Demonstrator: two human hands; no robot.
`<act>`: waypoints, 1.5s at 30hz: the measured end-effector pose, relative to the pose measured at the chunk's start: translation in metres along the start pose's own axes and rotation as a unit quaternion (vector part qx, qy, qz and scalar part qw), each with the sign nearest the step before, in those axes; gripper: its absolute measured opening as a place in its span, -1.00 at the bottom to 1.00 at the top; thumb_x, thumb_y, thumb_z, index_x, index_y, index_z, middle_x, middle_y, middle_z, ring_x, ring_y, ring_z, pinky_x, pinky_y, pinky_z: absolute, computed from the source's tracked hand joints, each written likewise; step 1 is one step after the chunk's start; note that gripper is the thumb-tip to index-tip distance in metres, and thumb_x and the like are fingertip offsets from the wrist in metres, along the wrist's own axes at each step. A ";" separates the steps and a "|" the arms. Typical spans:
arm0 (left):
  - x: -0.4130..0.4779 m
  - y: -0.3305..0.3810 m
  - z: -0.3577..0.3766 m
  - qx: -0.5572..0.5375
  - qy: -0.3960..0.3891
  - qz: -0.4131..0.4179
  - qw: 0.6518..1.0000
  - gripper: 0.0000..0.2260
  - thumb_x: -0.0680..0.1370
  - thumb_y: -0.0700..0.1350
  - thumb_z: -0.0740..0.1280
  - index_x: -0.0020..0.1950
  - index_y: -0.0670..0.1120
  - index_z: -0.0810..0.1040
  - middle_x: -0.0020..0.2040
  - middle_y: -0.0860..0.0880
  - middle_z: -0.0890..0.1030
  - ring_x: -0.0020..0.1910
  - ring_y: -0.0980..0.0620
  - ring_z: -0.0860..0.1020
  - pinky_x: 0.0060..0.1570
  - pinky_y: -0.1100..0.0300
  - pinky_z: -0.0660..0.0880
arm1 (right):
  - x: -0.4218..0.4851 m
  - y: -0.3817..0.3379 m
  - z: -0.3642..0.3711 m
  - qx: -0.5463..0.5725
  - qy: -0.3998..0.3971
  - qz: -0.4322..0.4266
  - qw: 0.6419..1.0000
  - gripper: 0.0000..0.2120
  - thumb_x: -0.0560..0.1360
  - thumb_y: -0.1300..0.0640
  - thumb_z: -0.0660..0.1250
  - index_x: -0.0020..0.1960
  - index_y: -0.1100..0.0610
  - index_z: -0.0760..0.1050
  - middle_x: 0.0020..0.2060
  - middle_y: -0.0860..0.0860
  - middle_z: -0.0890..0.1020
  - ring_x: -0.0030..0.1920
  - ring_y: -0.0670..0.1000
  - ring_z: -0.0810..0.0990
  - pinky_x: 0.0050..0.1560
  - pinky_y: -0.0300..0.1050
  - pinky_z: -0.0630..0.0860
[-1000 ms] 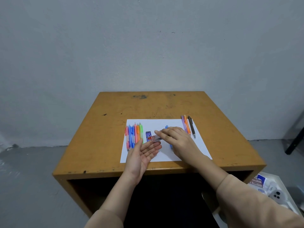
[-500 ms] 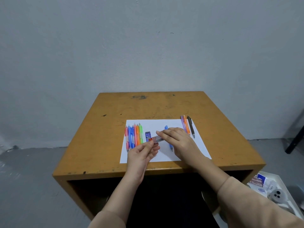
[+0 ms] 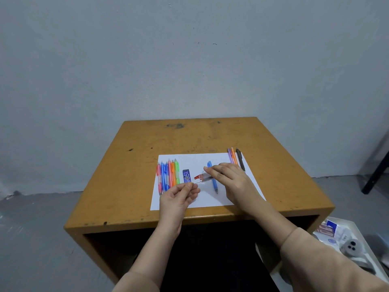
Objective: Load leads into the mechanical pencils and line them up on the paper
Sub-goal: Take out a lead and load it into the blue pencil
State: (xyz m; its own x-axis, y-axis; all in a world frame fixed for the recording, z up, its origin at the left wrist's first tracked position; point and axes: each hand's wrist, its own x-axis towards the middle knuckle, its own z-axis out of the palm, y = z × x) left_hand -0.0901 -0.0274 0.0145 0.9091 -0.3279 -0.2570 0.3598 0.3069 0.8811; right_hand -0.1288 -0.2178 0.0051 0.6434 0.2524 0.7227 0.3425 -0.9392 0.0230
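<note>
A white sheet of paper [image 3: 197,161] lies on the yellow-brown table [image 3: 189,138]. Several coloured mechanical pencils [image 3: 168,174] lie side by side at its left edge. At its right edge lie three more pencils [image 3: 235,158]. A blue pencil [image 3: 213,182] lies in the middle. My right hand [image 3: 231,182] holds a clear lead case with a red cap [image 3: 202,177] tilted to the left. My left hand [image 3: 179,197] pinches a thin lead [image 3: 196,182] that sticks out of the case. A blue lead box [image 3: 186,175] lies beside the left row.
A white tray [image 3: 357,232] with small boxes and a grey gadget sits on the floor at the lower right. A dark furniture leg [image 3: 376,171] stands at the right edge. A grey wall rises behind the table.
My left hand went from an open palm under the case to a pinch on a lead, and is drawing it out to the left. My right hand keeps the case in place.
</note>
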 end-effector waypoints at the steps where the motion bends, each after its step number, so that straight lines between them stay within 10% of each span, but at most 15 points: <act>1: 0.000 0.000 0.000 0.002 -0.004 0.002 1.000 -0.78 0.50 -0.15 0.37 0.08 -0.24 0.57 -0.06 -0.17 0.68 -0.06 -0.08 0.67 -0.02 0.11 0.59 | -0.001 0.000 -0.001 0.002 -0.002 0.006 1.000 -0.36 0.31 0.56 0.38 0.34 0.18 0.46 0.07 0.13 0.63 0.07 0.08 0.51 0.03 -0.01 0.53; 23: -0.011 0.001 0.006 0.132 -0.004 0.073 0.989 -0.90 0.45 -0.20 0.43 -0.06 -0.06 0.64 -0.04 -0.03 0.66 -0.04 0.05 0.63 -0.29 0.39 0.53 | -0.002 -0.009 -0.012 0.027 -0.028 0.028 0.999 -0.31 0.23 0.53 0.47 0.31 0.16 0.50 0.08 0.11 0.64 0.05 0.11 0.58 0.06 -0.06 0.53; 45: 0.003 0.025 -0.021 0.259 -0.009 0.206 0.944 -0.83 0.41 -0.22 0.48 -0.22 0.07 0.66 -0.18 0.16 0.68 -0.06 0.20 0.59 -0.06 0.23 0.54 | 0.001 0.002 -0.019 0.050 -0.003 0.084 0.995 -0.48 0.40 0.49 0.26 0.32 0.21 0.48 0.07 0.12 0.62 0.09 0.07 0.53 0.08 -0.02 0.52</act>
State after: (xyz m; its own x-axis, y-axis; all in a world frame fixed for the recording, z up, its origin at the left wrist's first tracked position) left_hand -0.0739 -0.0024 0.0273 0.9440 -0.2922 0.1531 -0.1793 -0.0646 0.9817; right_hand -0.1403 -0.2239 0.0191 0.7016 0.0964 0.7060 0.2966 -0.9404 -0.1664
